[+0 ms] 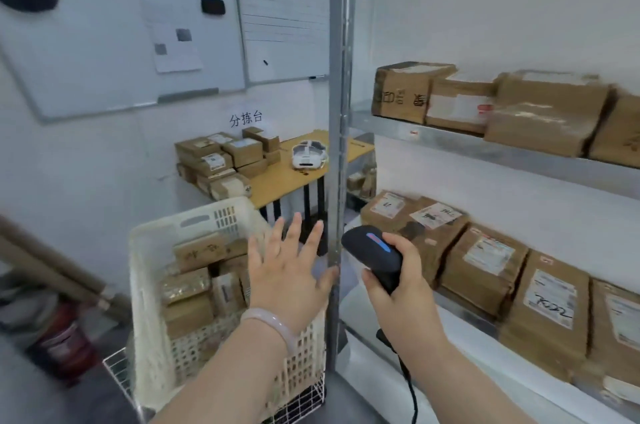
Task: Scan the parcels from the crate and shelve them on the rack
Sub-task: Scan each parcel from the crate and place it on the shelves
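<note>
Fingers (293, 228) of the left hand (289, 271) were spread wide and straight, and they held nothing. The hand hung palm down above the right side of the white plastic crate (207, 216), with the thumb very near the grey post (337, 112) of the rack. On this wrist sat a pale bracelet (270, 319). The right hand (398, 288) was closed around the handle of a black scanner (375, 250), its fingers curled on the grip. The head of the scanner, with a blue stripe on it, pointed up and to the left, just beside the post. A black cable (408, 385) went down from the handle. The crate stood on a white wire cart (117, 371) to the left of the rack, and brown parcels (194, 285) lay inside it, piled without order. On the lower shelf (464, 316), labelled boxes (485, 261) stood in a row, the nearest ones close behind the scanner. More brown boxes (540, 112) stood side by side on the upper shelf (485, 150). Behind the crate I could see a wooden table (287, 178) with a stack of small boxes (221, 157) on its left part and a white device (309, 155) near them, not touching. Two whiteboards (104, 25) hung on the wall above the table, and some characters were written on the wall under them.
</note>
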`<action>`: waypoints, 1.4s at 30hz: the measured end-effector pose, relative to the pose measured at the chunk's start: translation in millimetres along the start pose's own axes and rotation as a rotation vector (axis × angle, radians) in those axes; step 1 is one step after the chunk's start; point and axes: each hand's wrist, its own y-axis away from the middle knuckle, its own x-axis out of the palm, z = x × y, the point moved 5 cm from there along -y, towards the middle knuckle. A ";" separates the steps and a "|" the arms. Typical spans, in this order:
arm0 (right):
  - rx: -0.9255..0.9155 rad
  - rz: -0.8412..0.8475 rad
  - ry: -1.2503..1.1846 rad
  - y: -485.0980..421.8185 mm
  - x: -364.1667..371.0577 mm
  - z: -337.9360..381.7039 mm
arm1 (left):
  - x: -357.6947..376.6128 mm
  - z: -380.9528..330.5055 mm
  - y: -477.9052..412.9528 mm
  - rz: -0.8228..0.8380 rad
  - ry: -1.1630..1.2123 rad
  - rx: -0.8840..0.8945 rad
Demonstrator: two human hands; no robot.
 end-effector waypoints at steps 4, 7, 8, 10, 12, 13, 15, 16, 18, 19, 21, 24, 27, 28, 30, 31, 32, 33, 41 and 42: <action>0.050 0.142 -0.019 0.3 87.8 0.7 | 18.9 88.7 14.0 0.065 -0.019 -0.096; 0.070 0.206 -0.004 -1.8 131.3 -2.7 | 30.6 139.0 23.0 0.117 -0.024 -0.174; 0.079 0.221 0.009 -3.6 142.6 -3.7 | 34.8 152.9 25.3 0.134 -0.021 -0.197; 0.089 0.242 0.044 -8.4 163.0 -5.6 | 44.0 177.3 29.3 0.164 -0.003 -0.236; 0.087 0.245 0.074 -13.6 181.5 -10.5 | 54.7 197.9 32.5 0.188 0.012 -0.272; 0.085 0.247 0.088 -16.1 190.6 -14.3 | 60.8 206.5 33.3 0.200 0.018 -0.288; 0.088 0.270 0.116 -20.4 206.7 -24.9 | 75.5 219.5 33.4 0.236 0.029 -0.316; 0.099 0.289 0.115 -22.5 214.0 -32.1 | 84.0 224.5 32.8 0.260 0.036 -0.326; 0.137 0.326 0.100 -28.5 225.9 -49.3 | 102.8 232.8 30.6 0.309 0.044 -0.337; 0.152 0.337 0.100 -33.0 230.9 -58.0 | 113.0 237.1 29.1 0.331 0.048 -0.345; 0.167 0.356 0.107 -44.5 240.8 -75.1 | 134.6 246.8 26.0 0.381 0.053 -0.373; 0.173 0.405 0.121 -64.8 257.1 -99.8 | 170.4 258.3 22.2 0.470 0.048 -0.428; 0.180 0.467 0.138 -85.0 274.8 -117.6 | 206.7 263.4 18.4 0.560 0.054 -0.472; 0.176 0.487 0.138 -91.0 281.2 -122.0 | 218.4 265.5 17.2 0.586 0.061 -0.492; 0.177 0.527 0.133 -100.1 294.9 -132.0 | 241.3 270.8 16.6 0.650 0.074 -0.532; 0.185 0.545 0.134 -103.0 301.9 -138.0 | 252.5 273.8 17.3 0.686 0.076 -0.548; 0.193 0.562 0.138 -104.9 308.8 -143.8 | 263.6 276.7 18.4 0.720 0.076 -0.563; 0.199 0.580 0.145 -105.8 315.5 -149.4 | 274.3 279.5 20.0 0.750 0.081 -0.579; 0.287 0.709 0.243 -106.3 352.6 -200.5 | 364.3 297.5 40.8 1.068 0.219 -0.692; 0.306 0.732 0.261 -105.7 356.2 -206.5 | 373.2 298.9 43.7 1.106 0.257 -0.718</action>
